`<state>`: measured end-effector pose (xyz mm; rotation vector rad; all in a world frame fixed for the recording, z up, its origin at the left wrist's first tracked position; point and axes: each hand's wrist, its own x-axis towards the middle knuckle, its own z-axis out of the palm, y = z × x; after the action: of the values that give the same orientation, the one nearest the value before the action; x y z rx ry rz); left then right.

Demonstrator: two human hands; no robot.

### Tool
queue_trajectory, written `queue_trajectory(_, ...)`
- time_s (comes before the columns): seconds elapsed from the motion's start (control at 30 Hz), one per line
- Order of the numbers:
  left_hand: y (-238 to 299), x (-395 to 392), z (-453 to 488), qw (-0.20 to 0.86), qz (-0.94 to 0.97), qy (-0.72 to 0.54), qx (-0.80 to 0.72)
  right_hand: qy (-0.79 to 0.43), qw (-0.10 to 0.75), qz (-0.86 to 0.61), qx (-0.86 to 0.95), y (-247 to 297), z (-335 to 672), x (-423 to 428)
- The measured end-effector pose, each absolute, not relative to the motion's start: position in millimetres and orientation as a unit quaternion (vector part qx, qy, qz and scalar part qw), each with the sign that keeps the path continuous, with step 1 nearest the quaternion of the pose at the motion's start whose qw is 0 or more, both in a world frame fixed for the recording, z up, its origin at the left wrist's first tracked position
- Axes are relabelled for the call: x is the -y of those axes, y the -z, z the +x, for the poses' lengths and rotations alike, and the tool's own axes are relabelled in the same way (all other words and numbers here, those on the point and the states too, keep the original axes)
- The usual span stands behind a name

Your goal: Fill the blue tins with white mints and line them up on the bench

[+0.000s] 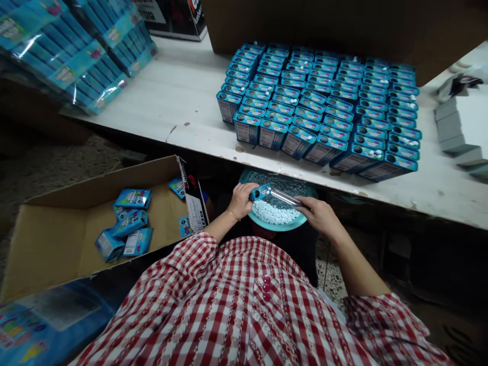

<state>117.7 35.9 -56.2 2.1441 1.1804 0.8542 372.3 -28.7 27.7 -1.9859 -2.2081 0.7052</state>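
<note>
My left hand point(240, 201) is closed around a small blue candy box point(260, 192), tilted with its round top opening showing. In my right hand point(320, 215) is a clear tube-like scoop point(285, 197), gripped at its near end. Its far tip meets or nearly touches the top of the candy box, where a few white pellets sit. Below both hands is a turquoise basin point(275, 227) full of small white candies point(272, 211). The basin stands just in front of the table edge, over my lap.
Rows of open-topped blue boxes point(312, 109) stand on the white table point(179, 91), some with pellets on top. Wrapped packs point(72, 56) lie at back left. A cardboard carton point(91, 188) at left holds several blue boxes point(131, 223). White cartons point(467, 122) stand at right.
</note>
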Motion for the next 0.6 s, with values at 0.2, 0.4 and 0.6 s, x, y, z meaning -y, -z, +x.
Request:
queue_trajectory(0.2,36.2,-41.6,85.4,0.325,0.756,-0.371,-0.43,-0.221,-0.002,-0.687,0.692,17.2,387.5,32.2)
queue_trajectory(0.4,6.3,-56.5,55.9,0.298,0.698,-0.459,-0.462,-0.256,0.021,-0.687,0.68,45.0,389.8,29.7)
queue_trajectory(0.6,-19.7,-102.7,37.5,0.264,0.653,-0.506,-0.498,-0.299,0.077,-0.688,0.657,61.9,396.7,35.8)
